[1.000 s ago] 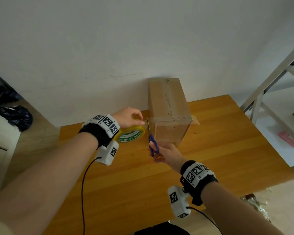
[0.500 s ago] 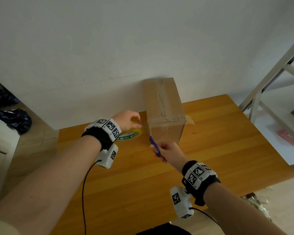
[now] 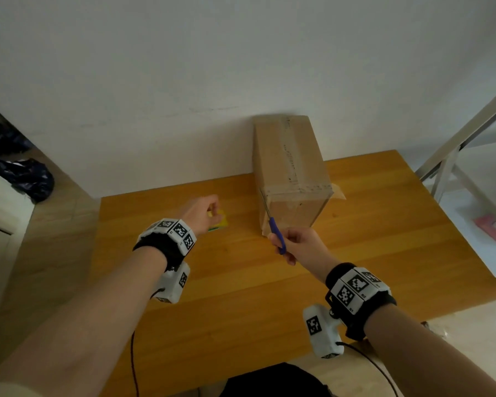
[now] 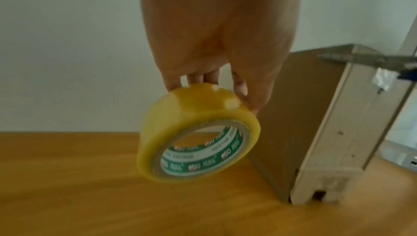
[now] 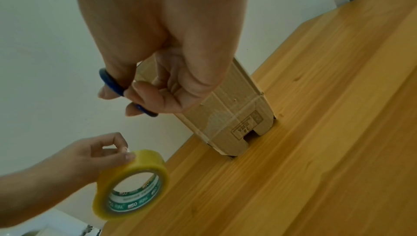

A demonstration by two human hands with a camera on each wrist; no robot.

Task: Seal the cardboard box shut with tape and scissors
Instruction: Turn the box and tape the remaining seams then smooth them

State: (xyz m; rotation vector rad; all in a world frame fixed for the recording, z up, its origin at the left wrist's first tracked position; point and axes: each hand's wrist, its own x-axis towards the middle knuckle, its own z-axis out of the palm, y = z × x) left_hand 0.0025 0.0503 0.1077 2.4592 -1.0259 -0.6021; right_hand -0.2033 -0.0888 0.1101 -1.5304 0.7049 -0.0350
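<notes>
1. Head view: a wooden tabletop (image 3: 241, 296) is seen against a white wall, bearing the other items.
2. A cardboard box (image 3: 291, 173) is stood on the tabletop at its far edge, against the wall. Clear tape strips are noted along its top and across its near end.
3. A yellow tape roll (image 4: 196, 138) with a green-printed core is pinched at its upper rim by the left hand (image 3: 202, 214), thumb and fingers curled on it. It is tilted, left of the box and apart from it; contact with the tabletop cannot be told.
4. Blue-handled scissors (image 3: 274, 227) are gripped by the right hand (image 3: 305, 245), fingers through the loops. The blades are pointed up along the box's near left corner; whether they touch it cannot be told.
</notes>
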